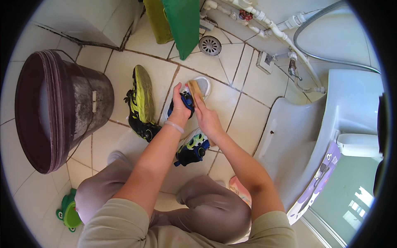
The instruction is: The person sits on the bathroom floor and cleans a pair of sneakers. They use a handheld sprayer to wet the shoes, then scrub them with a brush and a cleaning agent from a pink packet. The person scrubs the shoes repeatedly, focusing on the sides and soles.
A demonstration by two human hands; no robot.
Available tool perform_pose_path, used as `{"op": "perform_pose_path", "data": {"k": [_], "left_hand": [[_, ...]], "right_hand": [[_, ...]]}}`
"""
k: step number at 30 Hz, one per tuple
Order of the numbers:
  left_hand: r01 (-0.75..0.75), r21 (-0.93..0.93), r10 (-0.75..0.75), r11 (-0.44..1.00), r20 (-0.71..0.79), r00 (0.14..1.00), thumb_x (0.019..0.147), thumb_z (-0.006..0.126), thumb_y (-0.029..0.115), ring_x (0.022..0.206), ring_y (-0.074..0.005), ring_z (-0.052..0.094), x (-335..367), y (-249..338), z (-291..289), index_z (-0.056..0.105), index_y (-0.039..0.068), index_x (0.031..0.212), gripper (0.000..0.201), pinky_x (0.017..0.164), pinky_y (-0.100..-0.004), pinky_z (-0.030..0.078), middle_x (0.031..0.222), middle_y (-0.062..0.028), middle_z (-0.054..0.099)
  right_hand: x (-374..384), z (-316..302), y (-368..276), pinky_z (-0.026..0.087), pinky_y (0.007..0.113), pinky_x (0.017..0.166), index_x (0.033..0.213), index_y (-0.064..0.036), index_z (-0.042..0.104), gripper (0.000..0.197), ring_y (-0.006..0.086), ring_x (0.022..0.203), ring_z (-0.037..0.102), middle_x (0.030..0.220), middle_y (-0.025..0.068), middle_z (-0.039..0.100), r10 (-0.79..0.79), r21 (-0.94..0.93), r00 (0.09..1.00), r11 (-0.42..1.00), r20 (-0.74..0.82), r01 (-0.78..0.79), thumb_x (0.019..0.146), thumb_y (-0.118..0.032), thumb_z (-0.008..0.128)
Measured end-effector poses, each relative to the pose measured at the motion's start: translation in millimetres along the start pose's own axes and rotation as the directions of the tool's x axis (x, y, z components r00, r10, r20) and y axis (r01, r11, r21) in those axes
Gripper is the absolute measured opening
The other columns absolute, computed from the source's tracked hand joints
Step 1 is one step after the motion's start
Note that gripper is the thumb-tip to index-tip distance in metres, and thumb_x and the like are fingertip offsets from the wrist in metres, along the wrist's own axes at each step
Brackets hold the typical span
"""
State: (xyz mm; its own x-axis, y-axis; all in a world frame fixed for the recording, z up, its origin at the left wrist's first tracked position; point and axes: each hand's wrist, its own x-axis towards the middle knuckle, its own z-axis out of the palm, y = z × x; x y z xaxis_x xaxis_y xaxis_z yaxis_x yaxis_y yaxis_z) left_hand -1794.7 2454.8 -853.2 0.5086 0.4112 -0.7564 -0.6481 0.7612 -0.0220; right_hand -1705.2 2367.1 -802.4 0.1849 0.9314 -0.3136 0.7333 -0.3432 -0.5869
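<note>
The white-and-blue shoe (202, 85) is held in the middle of the scene by the left hand (179, 108), closed on its dark collar, while the near end of the wooden brush (195, 91) is gripped firmly by the right hand (209, 122). The bristle side is hidden, so its contact with the toe cannot be confirmed. For even scrubbing, the collar should be braced and short strokes run along the upper. Just nearer, a green-trimmed shoe (191, 149) lies where the right wrist might be hampered. To the left, yellow-and-black shoes (143, 97) and a bucket (84, 93) are placed; a floor drain (210, 45) is seen farther off.
</note>
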Motion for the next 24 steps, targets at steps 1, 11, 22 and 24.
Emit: {"op": "perform_pose_path", "data": {"k": [1, 11, 22, 24], "left_hand": [[0.022, 0.003, -0.022, 1.0, -0.016, 1.0, 0.077, 0.056, 0.046, 0.089, -0.0229, 0.059, -1.4, -1.7, 1.0, 0.058, 0.007, 0.104, 0.048, 0.081, -0.0355, 0.047, 0.099, -0.0074, 0.062], [-0.048, 0.02, 0.048, 0.999, 0.018, 0.999, 0.078, 0.052, 0.044, 0.087, -0.0221, 0.061, 1.8, 1.4, -2.8, 0.058, 0.006, 0.104, 0.046, 0.082, -0.033, 0.047, 0.098, -0.0079, 0.063], [-0.03, -0.019, 0.029, 0.999, -0.051, 0.998, 0.076, 0.055, 0.042, 0.074, -0.0227, 0.06, -3.5, -4.2, 7.9, 0.059, 0.006, 0.094, 0.04, 0.071, -0.0342, 0.05, 0.084, -0.0075, 0.063], [-0.135, 0.017, 0.135, 0.991, -0.074, 0.988, 0.076, 0.056, 0.038, 0.072, -0.0225, 0.059, 14.1, -13.0, -6.1, 0.059, 0.008, 0.09, 0.034, 0.069, -0.0337, 0.05, 0.081, -0.007, 0.062]], "right_hand": [[-12.0, -2.7, 4.8, 0.048, 0.046, 0.06, 0.137, -0.0229, 0.029, 0.053, 0.0404, 0.064, 0.06, 0.071, 0.0231, 0.06, -0.052, 0.062, 0.999, 0.997, -0.008, 0.053, 0.088, -0.02, 0.048], [-14.3, 13.0, 7.9, 0.047, 0.05, 0.058, 0.136, -0.0258, 0.031, 0.048, 0.04, 0.062, 0.06, 0.07, 0.0224, 0.06, -0.037, 0.144, 0.987, 0.988, -0.154, 0.06, 0.09, -0.026, 0.046], [-10.9, 5.1, 9.8, 0.048, 0.041, 0.066, 0.135, -0.0202, 0.036, 0.046, 0.0395, 0.075, 0.061, 0.085, 0.0271, 0.058, -0.094, 0.296, 0.972, 0.942, -0.217, 0.157, 0.091, -0.019, 0.045], [-15.6, 1.6, 6.3, 0.047, 0.035, 0.074, 0.135, -0.0174, 0.036, 0.044, 0.0342, 0.087, 0.062, 0.094, 0.0265, 0.06, -0.092, 0.348, 0.982, 0.926, -0.165, 0.145, 0.091, -0.016, 0.043]]}}
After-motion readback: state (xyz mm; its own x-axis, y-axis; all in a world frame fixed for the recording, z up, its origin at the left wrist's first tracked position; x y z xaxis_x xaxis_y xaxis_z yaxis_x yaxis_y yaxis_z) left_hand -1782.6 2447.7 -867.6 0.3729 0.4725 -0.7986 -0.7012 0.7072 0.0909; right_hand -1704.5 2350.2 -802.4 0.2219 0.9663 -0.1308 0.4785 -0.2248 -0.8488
